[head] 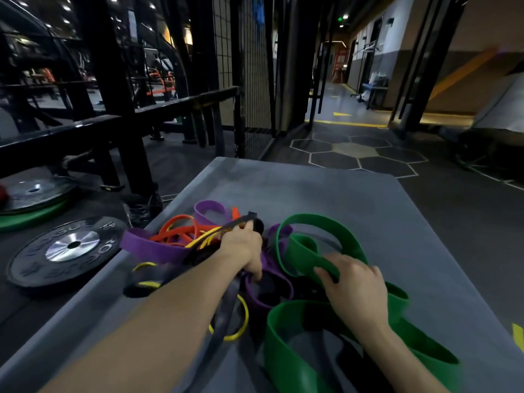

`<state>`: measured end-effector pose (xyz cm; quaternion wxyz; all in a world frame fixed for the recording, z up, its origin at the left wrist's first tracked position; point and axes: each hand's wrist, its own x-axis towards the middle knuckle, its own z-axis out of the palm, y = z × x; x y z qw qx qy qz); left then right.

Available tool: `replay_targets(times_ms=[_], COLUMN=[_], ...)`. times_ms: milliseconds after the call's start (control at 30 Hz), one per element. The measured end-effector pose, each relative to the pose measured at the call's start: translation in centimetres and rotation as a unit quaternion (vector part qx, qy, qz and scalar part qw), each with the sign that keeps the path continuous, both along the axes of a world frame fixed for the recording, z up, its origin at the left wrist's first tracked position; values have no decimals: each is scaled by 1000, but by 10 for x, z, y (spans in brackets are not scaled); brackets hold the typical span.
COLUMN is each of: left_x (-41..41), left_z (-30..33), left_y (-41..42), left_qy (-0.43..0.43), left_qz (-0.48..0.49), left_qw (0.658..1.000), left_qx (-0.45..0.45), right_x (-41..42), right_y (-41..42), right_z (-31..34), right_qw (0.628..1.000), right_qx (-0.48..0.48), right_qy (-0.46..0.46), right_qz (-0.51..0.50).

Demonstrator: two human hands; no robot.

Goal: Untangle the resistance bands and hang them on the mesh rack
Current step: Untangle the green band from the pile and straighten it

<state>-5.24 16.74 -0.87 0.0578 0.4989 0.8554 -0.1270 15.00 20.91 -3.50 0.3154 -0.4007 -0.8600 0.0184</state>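
Note:
A tangle of resistance bands lies on a grey mat [326, 188]. It holds a wide green band [309, 222], a purple band [153, 245], an orange band [175, 231], thin yellow bands [241, 327] and a dark grey band [224, 313]. My left hand [243, 248] grips the dark grey band at the middle of the pile, with its end sticking out above my fist. My right hand [354, 285] grips a fold of the green band. The black mesh rack [252, 69] stands upright beyond the mat's far edge.
Black weight plates [65, 251] lie on the floor left of the mat, with a steel plate on a green one [31, 197] farther back. A black steel frame [113, 89] rises at the left. A hexagon-marked floor [354, 154] opens to the right.

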Motion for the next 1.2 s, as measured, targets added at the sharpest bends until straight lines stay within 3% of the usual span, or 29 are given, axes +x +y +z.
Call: replay_targets(times_ms=[100, 433, 533, 667, 767, 900, 1200], left_x=[2, -36, -44, -38, -16, -2, 14], left_z=[-11, 31, 39, 33, 7, -3, 41], left_y=[-20, -123, -160, -174, -168, -157, -161], left_qy=[48, 64, 52, 49, -25, -27, 62], left_qz=[-15, 28, 68, 59, 22, 9, 11], left_qw=[996, 992, 991, 984, 994, 999, 972], left_qx=[76, 103, 98, 162, 105, 19, 228], right_x=[2, -14, -14, -10, -5, 4, 19], right_y=[-6, -43, -52, -56, -59, -60, -62], right_z=[3, 24, 26, 27, 28, 27, 29], right_qw=[1000, 999, 998, 998, 997, 997, 997], right_qx=[-9, -44, -53, -59, -66, -59, -58], right_qy=[0, 14, -20, -22, -31, -32, -1], right_qz=[-2, 24, 14, 0, 2, 24, 46])
